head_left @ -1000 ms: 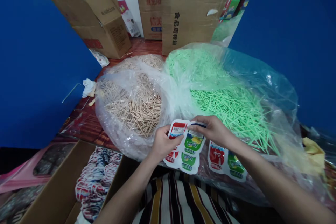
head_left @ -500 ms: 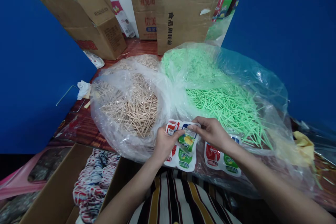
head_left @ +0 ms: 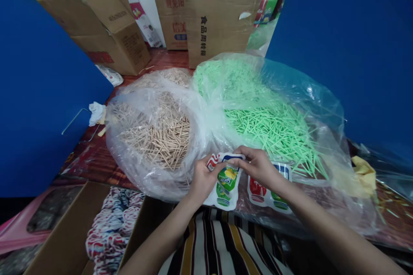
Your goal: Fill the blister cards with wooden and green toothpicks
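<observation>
Both hands hold a small printed packet (head_left: pixel 228 180) with a green Sprite bottle-shaped picture and red-and-white print, low in the middle of the head view. My left hand (head_left: pixel 204 176) grips its left side, thumb lying across the front. At the upper right edge, my right hand (head_left: pixel 256 164) pinches it between thumb and fingers. A second packet (head_left: pixel 257 192), printed with a red cola and a green bottle shape, lies on clear plastic under my right forearm, which partly covers it.
Behind my hands, clear plastic bags hold beige sticks (head_left: pixel 171 142) and bright green sticks (head_left: pixel 274 129). An open carton (head_left: pixel 69 227) at lower left contains stacked packets (head_left: pixel 112 227). Cardboard boxes (head_left: pixel 222 21) stand at the back, with blue panels (head_left: pixel 348 51) either side. A yellow cloth (head_left: pixel 364 176) lies right.
The view has shifted slightly. My right fingers have moved along the packet's top edge, and the packet has turned, so less of its left half shows. The second packet stays on the plastic.
</observation>
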`<action>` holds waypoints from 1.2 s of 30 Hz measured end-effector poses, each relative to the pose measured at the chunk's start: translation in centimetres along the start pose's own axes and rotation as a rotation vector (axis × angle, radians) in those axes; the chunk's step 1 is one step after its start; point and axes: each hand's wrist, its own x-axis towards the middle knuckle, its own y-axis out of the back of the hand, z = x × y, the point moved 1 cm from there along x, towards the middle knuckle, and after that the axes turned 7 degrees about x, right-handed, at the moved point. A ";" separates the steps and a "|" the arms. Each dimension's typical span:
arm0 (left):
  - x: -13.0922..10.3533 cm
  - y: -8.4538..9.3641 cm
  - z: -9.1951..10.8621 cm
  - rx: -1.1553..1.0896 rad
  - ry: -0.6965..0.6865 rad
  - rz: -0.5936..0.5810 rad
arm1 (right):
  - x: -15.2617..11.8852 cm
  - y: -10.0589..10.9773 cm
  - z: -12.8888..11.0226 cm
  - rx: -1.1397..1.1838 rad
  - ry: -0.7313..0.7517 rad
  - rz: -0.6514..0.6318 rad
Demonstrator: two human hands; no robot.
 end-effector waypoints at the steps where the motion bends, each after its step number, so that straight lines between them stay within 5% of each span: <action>1: 0.0 0.0 0.0 0.007 -0.004 -0.004 | -0.1 0.0 0.0 -0.013 0.007 -0.015; 10: -0.2 -0.7 0.5 0.049 0.039 -0.124 | -0.6 -0.2 -0.4 -0.044 0.068 -0.047; 14: -0.2 -0.7 0.7 0.099 -0.004 -0.092 | -0.7 -0.7 -0.4 -0.074 0.066 0.015; 18: -0.3 -0.5 0.2 0.095 0.012 -0.045 | -0.8 1.6 -0.6 0.007 0.033 -0.008; 20: -0.4 -0.4 -0.2 0.053 0.063 -0.016 | -0.7 4.2 -0.1 -0.116 -0.019 0.075; 22: -0.4 -0.3 -0.5 0.035 0.097 0.006 | -0.4 7.0 1.0 -0.474 -0.125 0.204; 26: -0.2 -0.3 -0.5 0.042 0.103 0.043 | 0.5 9.8 3.9 -1.026 -0.475 0.110; 36: -0.3 -0.5 -0.1 0.049 0.091 0.063 | 1.1 9.4 5.4 -1.051 -0.457 0.104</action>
